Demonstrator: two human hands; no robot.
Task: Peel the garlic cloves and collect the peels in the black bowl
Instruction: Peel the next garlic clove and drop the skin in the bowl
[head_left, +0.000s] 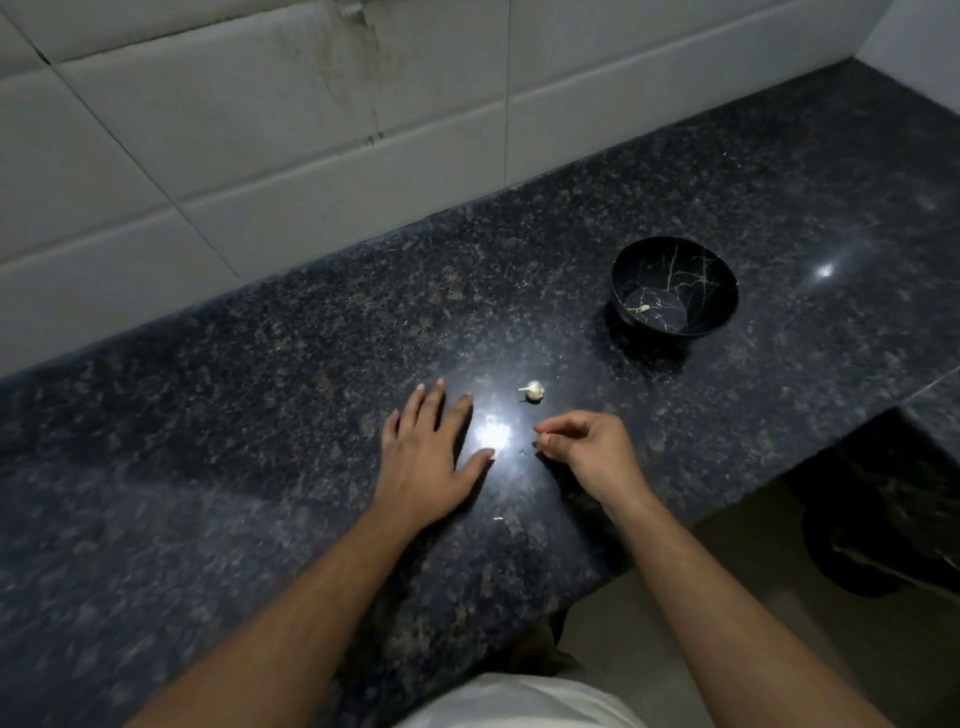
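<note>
Garlic, a small white papery piece (533, 390), lies on the dark speckled granite counter (260, 395), just beyond both hands. Left hand (431, 457) rests flat, fingers spread, holding nothing. Right hand (587, 449) curls, fingertips pinching a tiny pale bit. Glossy black gold-veined bowl (675, 287) sits well right, one scrap inside.

we see the worktop (260, 415) running along the wall (208, 130) behind it. the bowl (717, 291) stands on it to the far right, with a small scrap (644, 308) inside. the garlic (533, 390) lies on the worktop left of and nearer than the bowl. our left hand (431, 457) lies flat before the garlic's left, our right hand (592, 447) just before it, apart from it.
</note>
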